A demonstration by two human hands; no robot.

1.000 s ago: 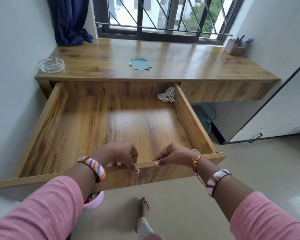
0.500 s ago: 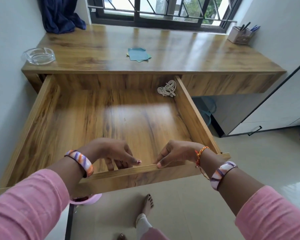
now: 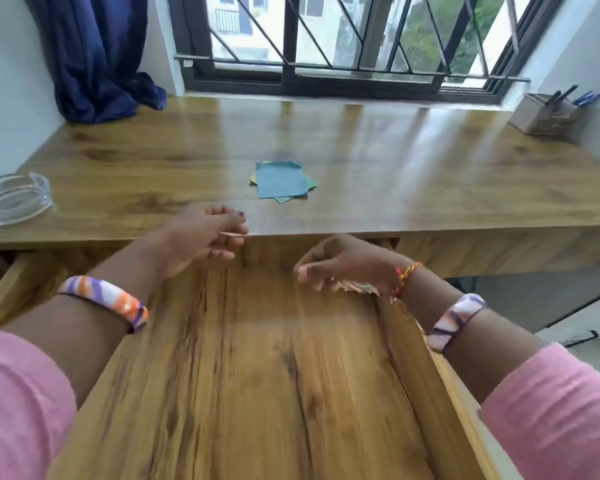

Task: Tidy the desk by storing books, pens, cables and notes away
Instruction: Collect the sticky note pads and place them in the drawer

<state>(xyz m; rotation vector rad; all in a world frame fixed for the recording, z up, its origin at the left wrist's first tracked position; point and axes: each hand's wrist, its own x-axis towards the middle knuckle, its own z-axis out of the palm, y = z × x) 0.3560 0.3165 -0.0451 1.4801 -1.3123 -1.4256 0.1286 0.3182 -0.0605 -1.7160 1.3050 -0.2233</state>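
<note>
Wooden desk (image 3: 413, 174) set under a barred window (image 3: 343, 39), drawer (image 3: 257, 375) pulled out. Notes (image 3: 280, 180) lie mid-desk, pen holder (image 3: 542, 114) at far right corner. Left hand (image 3: 201, 240) and right hand (image 3: 343, 263) are blurred, loosely curled over the drawer, nothing held. No legible writing.
</note>
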